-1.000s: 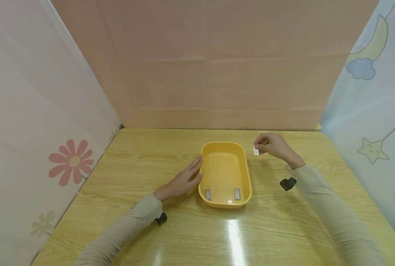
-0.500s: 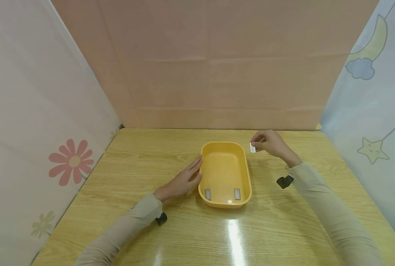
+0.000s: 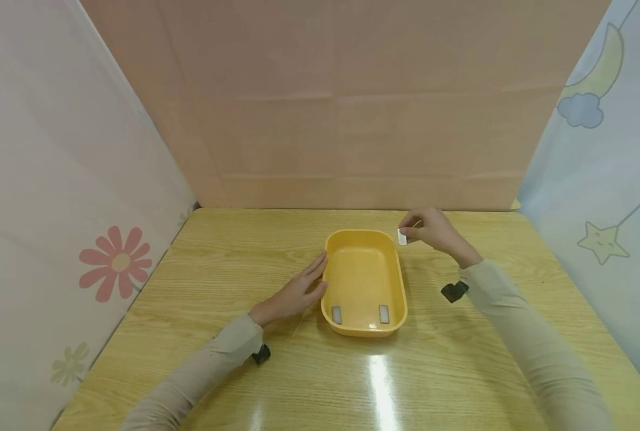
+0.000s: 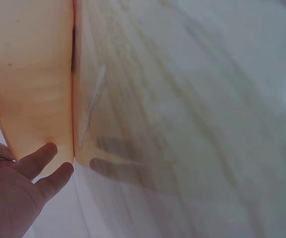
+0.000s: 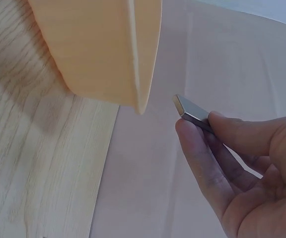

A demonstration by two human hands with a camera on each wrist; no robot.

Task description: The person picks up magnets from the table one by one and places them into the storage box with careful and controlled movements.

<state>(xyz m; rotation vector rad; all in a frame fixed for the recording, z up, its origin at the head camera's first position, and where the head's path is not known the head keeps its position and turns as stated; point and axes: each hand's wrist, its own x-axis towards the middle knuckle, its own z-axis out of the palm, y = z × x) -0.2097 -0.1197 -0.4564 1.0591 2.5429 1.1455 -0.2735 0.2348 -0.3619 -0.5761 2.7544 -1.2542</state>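
there, the right hand (image 3: 433,230) pinched a small grey block (image 3: 402,237) between thumb and fingertips, held in the air just beside the far right corner of the yellow tub (image 3: 400,281), near the far edge of the table (image 3: 217,287). the left hand (image 3: 298,293) lay flat with straight fingers, its fingertips touching the tub's left wall. the tub stood at the middle of the table, and two more grey blocks (image 3: 337,314) (image 3: 384,313) lay inside it against its near wall, one by each near corner.
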